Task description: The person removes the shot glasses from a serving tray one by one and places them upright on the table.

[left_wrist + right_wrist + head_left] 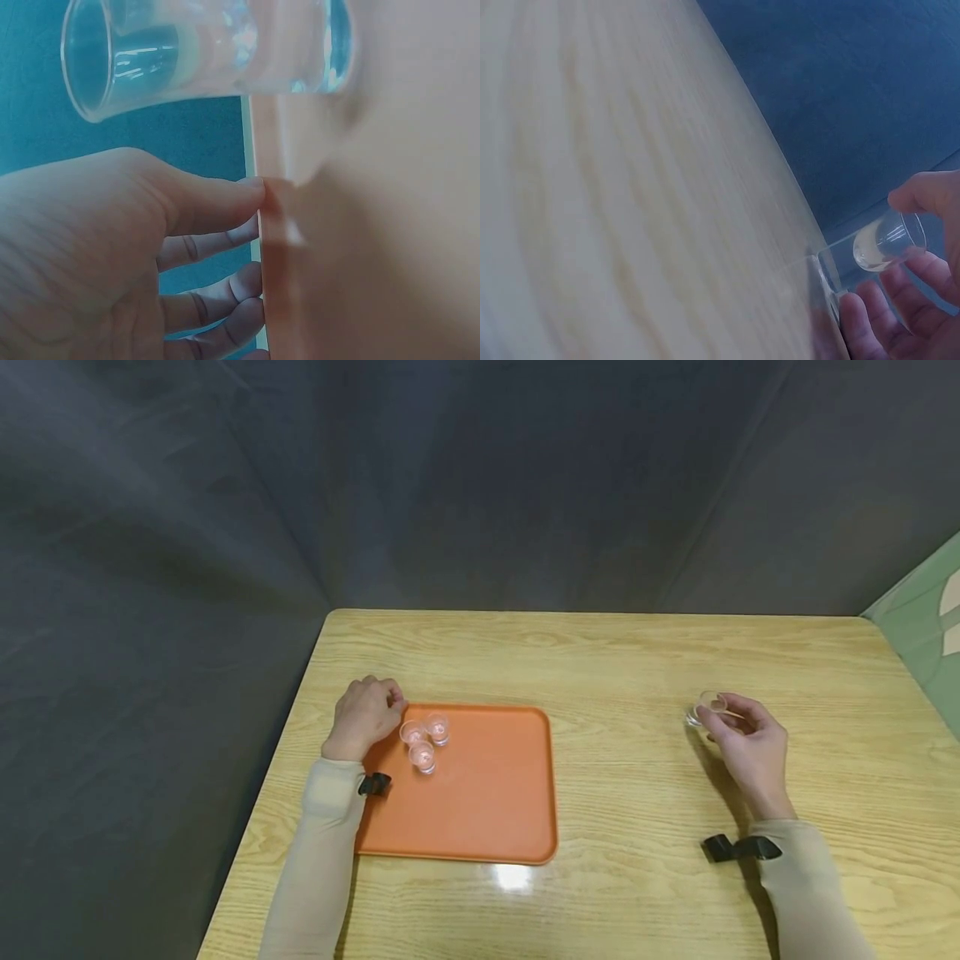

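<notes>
Cloth backs the wooden table, left fingers gripping the tray, right fingers a glass.

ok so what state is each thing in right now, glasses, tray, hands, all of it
three glasses: standing upright on the tray, close together near its left side
fourth glass: off the tray, held roughly upright; can't tell if its base touches the table
tray: lying flat on the table
left hand: fingers touching the tray's edge
right hand: holding the fourth glass
</notes>
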`<state>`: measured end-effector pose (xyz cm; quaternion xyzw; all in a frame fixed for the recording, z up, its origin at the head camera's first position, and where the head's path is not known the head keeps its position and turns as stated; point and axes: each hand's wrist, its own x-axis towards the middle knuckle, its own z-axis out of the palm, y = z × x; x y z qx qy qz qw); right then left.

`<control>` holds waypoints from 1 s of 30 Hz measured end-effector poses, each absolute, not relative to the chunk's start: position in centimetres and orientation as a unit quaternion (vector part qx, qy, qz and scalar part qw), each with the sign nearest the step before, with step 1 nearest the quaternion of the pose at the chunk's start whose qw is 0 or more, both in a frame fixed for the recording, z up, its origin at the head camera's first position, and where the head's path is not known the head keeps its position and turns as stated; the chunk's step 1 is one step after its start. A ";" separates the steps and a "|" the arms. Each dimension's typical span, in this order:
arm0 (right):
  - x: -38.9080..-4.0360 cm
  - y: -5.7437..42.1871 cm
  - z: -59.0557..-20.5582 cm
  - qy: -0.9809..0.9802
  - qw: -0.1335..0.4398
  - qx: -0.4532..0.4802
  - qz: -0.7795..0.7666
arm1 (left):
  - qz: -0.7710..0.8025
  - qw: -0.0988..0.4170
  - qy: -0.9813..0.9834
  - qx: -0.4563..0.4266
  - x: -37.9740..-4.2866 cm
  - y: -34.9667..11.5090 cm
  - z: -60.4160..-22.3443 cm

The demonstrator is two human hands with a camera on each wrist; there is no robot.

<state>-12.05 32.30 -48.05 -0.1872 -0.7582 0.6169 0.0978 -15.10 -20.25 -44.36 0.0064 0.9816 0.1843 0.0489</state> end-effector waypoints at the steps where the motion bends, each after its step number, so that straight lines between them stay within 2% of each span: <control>1: -12.1 32.3 -48.0 -0.758 0.099 -0.187 0.617 | 0.183 0.049 0.982 0.007 -15.1 -20.2 -44.3; 12: -12.4 32.5 -47.5 -0.789 0.120 -0.201 0.568 | 0.181 0.044 0.982 0.009 -15.3 -20.1 -44.1; 16: -12.6 32.1 -47.0 -0.796 0.158 -0.203 0.548 | 0.180 0.048 0.983 0.006 -15.3 -20.0 -44.1; 24: -13.3 29.7 -45.9 -0.785 0.289 -0.145 0.528 | 0.177 0.053 0.983 0.003 -15.3 -20.0 -44.3; 27: -13.6 28.6 -45.4 -0.779 0.304 -0.121 0.536 | 0.177 0.052 0.983 0.002 -15.2 -20.1 -44.3; 30: -13.9 27.4 -44.8 -0.776 0.292 -0.098 0.550 | 0.178 0.051 0.983 0.000 -15.1 -20.2 -44.4</control>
